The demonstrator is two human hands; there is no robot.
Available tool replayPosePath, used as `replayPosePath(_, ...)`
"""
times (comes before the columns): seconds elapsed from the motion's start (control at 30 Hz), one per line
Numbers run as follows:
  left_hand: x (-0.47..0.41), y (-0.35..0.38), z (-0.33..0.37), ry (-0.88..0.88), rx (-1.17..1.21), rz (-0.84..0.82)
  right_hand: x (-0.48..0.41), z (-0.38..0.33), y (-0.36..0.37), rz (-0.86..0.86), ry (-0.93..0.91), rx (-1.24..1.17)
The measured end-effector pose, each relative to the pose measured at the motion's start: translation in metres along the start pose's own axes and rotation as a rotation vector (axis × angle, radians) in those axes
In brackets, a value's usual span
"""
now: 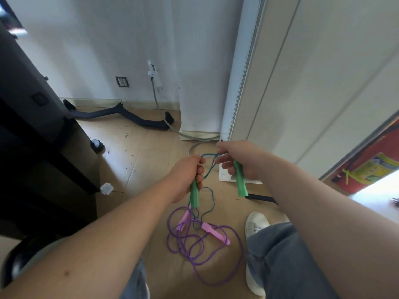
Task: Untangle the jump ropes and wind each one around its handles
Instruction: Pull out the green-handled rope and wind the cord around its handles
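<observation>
Fingers point(200, 169) grip both green handles point(194, 195) | teal rope point(209, 155) spans between them

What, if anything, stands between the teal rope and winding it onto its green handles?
The purple rope does: the teal rope hangs from the green handles into its coils beside the pink handles on the floor.
</observation>
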State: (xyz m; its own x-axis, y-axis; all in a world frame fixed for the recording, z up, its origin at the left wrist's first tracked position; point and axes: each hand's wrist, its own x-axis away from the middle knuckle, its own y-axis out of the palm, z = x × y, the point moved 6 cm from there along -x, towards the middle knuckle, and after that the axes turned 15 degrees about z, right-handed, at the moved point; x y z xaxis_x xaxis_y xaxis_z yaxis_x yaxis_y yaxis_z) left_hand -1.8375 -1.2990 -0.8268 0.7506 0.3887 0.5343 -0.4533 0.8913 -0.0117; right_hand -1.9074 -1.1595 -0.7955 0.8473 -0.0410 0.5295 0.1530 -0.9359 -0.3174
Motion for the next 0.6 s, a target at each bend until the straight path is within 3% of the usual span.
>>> replayPosePath(0.1,0.002,-0.002,0.000,-0.110,0.123,0.017,0.001,0.003,0.009,-0.050,0.054,-0.011)
replayPosePath(0.33,0.003,-0.008,-0.003,-0.135,0.113,0.055,-0.002,-0.004,0.009,0.005,0.084,-0.180)
replayPosePath(0.43,0.000,-0.011,-0.005,-0.162,0.103,0.067,-0.009,0.001,0.005,0.064,0.076,-0.132)
replayPosePath(0.6,-0.006,-0.018,-0.006,-0.186,0.126,0.129,-0.006,0.005,0.005,0.045,-0.015,0.157)
